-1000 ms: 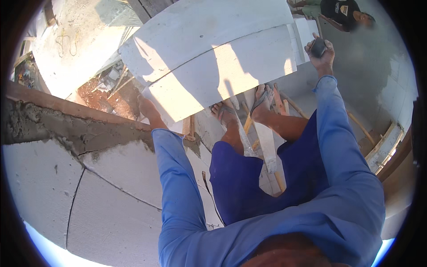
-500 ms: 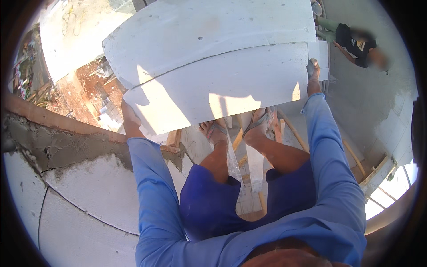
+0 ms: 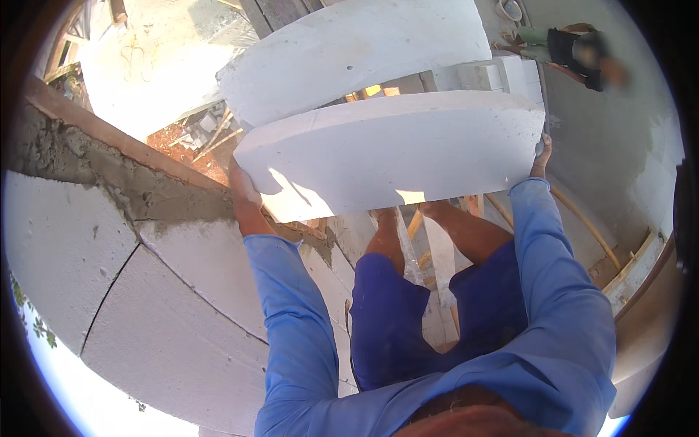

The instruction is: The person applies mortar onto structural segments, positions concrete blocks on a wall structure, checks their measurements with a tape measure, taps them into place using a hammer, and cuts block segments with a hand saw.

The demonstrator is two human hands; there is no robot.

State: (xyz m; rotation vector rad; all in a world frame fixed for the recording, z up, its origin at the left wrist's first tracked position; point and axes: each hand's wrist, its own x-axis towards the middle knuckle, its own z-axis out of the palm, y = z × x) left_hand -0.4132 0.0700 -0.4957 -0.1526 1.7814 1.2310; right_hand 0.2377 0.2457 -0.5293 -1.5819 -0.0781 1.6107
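A long white lightweight concrete block (image 3: pixel 397 156) is held level in front of my legs, gripped at both ends. My left hand (image 3: pixel 245 195) is closed around its left end, with the fingers partly hidden. At the right end my right hand (image 3: pixel 542 156) grips the edge. Just beyond it lies another large white block (image 3: pixel 357 58), with a gap between the two. Sunlight falls in patches on the lower part of the held block.
On the left a wall of white blocks (image 3: pixel 196 306) has rough grey mortar (image 3: pixel 80 156) along it. Wooden poles (image 3: pixel 582 222) and planks (image 3: pixel 440 255) lie below my feet. A co-worker (image 3: pixel 571 54) stands by the grey wall (image 3: pixel 619 138) at right, near a bucket (image 3: pixel 509 9).
Both hands have raised the near block off the far one and tilted it toward me, opening a gap. My view has turned left, showing more of the block wall.
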